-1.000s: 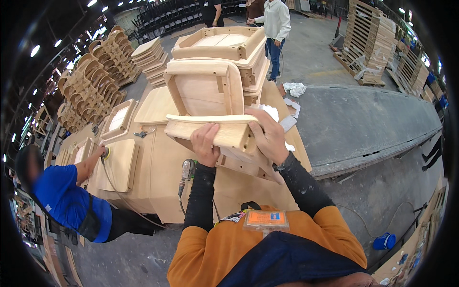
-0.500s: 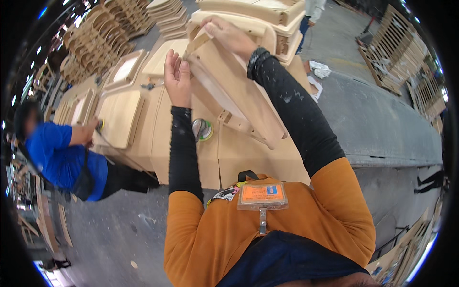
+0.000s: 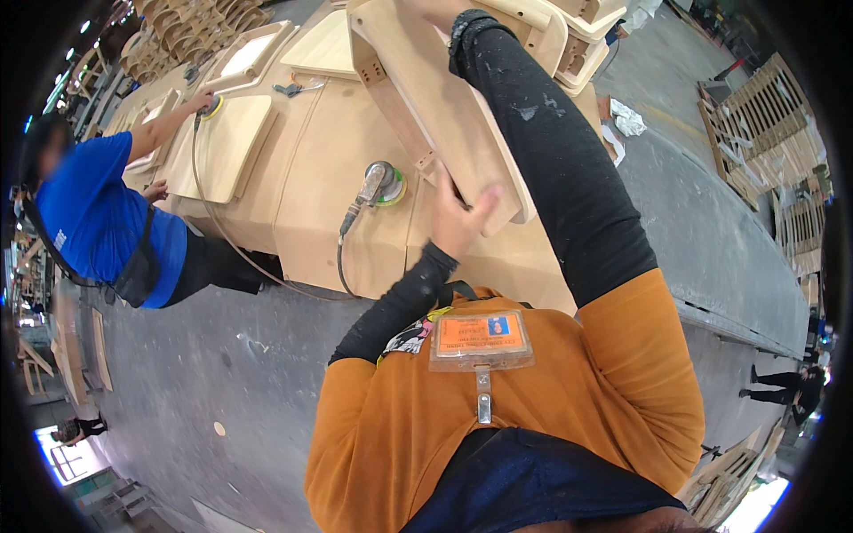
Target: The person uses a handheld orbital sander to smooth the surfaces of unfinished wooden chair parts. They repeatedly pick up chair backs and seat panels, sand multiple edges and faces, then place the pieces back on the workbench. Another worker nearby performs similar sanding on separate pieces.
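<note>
A pale wooden frame (image 3: 462,124) with rounded corners and drilled corner blocks stands tilted over the bench in front of me. My left hand (image 3: 460,213) is closed round its near end, thumb on the outer face and fingers reaching inside. At the far end, my right hand (image 3: 444,11) touches the frame. The picture's top edge cuts it off, so its fingers are hidden. Left of the frame, a round orbital sander (image 3: 384,184) with a green-rimmed pad and a hose rests on the cardboard-covered bench (image 3: 311,213).
A person in a blue shirt (image 3: 102,209) sands a wooden panel (image 3: 233,142) at left. Flat panels (image 3: 324,49) and a small tool (image 3: 289,90) lie farther back. Stacked frames (image 3: 582,44) stand back right, beside crumpled white wrapping (image 3: 628,120) and a long grey surface (image 3: 711,231).
My left hand has moved from the frame's far part to its near end and gripped it. The frame and right hand have shifted up in the picture. The co-worker's sander has moved away.
</note>
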`<state>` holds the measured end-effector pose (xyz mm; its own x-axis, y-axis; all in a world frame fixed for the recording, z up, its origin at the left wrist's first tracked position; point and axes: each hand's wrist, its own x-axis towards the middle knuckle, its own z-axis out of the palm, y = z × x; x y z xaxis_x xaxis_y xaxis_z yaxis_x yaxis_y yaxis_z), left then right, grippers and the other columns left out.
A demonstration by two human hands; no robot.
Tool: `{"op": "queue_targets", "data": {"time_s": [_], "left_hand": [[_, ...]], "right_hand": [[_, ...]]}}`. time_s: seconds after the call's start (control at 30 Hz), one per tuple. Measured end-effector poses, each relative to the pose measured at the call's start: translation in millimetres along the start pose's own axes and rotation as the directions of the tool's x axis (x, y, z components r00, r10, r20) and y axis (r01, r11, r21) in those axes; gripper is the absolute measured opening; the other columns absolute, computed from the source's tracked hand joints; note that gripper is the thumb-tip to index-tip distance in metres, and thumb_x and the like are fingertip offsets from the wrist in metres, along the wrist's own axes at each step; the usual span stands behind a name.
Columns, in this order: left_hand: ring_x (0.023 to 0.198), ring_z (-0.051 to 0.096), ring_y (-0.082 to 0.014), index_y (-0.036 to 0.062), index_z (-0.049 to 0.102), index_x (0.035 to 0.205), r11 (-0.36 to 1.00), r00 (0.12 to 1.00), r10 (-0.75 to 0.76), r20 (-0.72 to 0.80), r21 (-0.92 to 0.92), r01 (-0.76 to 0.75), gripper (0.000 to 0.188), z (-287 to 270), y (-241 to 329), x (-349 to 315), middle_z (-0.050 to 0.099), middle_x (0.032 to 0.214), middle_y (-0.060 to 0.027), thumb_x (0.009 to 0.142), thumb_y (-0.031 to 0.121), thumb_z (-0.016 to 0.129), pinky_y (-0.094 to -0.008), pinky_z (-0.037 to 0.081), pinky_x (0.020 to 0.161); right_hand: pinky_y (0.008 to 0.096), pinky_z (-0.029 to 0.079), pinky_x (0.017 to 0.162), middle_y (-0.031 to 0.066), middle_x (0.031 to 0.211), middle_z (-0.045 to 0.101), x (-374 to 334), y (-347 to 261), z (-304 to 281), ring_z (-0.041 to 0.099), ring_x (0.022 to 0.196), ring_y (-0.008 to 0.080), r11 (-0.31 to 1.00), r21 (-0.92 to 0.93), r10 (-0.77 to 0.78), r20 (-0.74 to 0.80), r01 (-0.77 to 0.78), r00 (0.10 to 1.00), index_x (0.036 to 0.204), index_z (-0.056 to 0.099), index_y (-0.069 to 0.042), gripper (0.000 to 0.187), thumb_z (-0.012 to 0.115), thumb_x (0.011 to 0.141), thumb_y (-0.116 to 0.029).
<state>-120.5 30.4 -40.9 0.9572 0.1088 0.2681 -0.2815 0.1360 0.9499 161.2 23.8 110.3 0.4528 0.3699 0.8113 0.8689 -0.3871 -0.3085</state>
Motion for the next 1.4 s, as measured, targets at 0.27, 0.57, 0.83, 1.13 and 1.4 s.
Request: {"op": "queue_targets", "data": {"time_s": [0.27, 0.57, 0.83, 1.13, 1.4], "left_hand": [[0.087, 0.057, -0.0262, -0.0038, 0.048, 0.124, 0.949, 0.978, 0.182, 0.101, 0.243, -0.202, 0.06, -4, -37, -29, 0.056, 0.104, -0.0165, 0.083, 0.031, 0.073, -0.0325, 0.048, 0.073], [0.096, 0.064, -0.0281, -0.0004, 0.061, 0.112, 0.841, 0.898, 0.401, 0.181, 0.316, -0.439, 0.032, -41, -34, -27, 0.064, 0.113, -0.0175, 0.085, 0.013, 0.071, -0.0352, 0.051, 0.081], [0.112, 0.059, -0.035, 0.0013, 0.061, 0.119, 0.736, 0.828, 0.447, 0.337, 0.388, -0.555, 0.039, -68, -43, 7, 0.063, 0.119, -0.0171, 0.08, 0.001, 0.064, -0.0415, 0.047, 0.094], [0.121, 0.054, -0.0367, 0.0001, 0.059, 0.122, 0.797, 0.799, 0.397, 0.453, 0.262, -0.545, 0.043, -44, -71, 13, 0.061, 0.125, -0.0176, 0.079, -0.004, 0.058, -0.0417, 0.044, 0.102], [0.123, 0.049, -0.0371, 0.0053, 0.057, 0.125, 0.327, 0.873, 0.195, 0.447, 0.809, -0.488, 0.048, -151, -180, 55, 0.052, 0.133, -0.0192, 0.079, 0.012, 0.066, -0.048, 0.04, 0.103]], "right_hand": [[0.0406, 0.043, 0.091, 0.0221, 0.101, 0.063, -12, -33, -39, 0.058, 0.101, 0.0378, 0.972, 0.134, 0.192, 0.04, -0.195, 0.981, 0.103, 0.059, 0.0, 0.027, 0.041, 0.093, -0.019], [0.0411, 0.043, 0.092, 0.0237, 0.102, 0.063, -14, -41, -40, 0.058, 0.102, 0.038, 0.97, 0.091, 0.226, 0.002, -0.225, 0.974, 0.1, 0.06, 0.0, 0.028, 0.041, 0.095, -0.02], [0.0374, 0.043, 0.095, 0.0195, 0.107, 0.064, -10, -55, -43, 0.059, 0.106, 0.0311, 0.948, 0.174, 0.272, 0.002, -0.268, 0.962, 0.108, 0.061, 0.001, 0.031, 0.041, 0.096, -0.019], [0.034, 0.043, 0.094, 0.0162, 0.109, 0.064, -10, -58, -63, 0.059, 0.105, 0.0255, 0.927, 0.135, 0.345, 0.065, -0.351, 0.936, 0.112, 0.061, 0.002, 0.032, 0.044, 0.098, -0.022], [0.0343, 0.042, 0.097, 0.0165, 0.11, 0.064, -11, -57, -65, 0.058, 0.107, 0.026, 0.938, 0.092, 0.327, 0.08, -0.333, 0.942, 0.111, 0.061, 0.001, 0.03, 0.044, 0.098, -0.02]]}}
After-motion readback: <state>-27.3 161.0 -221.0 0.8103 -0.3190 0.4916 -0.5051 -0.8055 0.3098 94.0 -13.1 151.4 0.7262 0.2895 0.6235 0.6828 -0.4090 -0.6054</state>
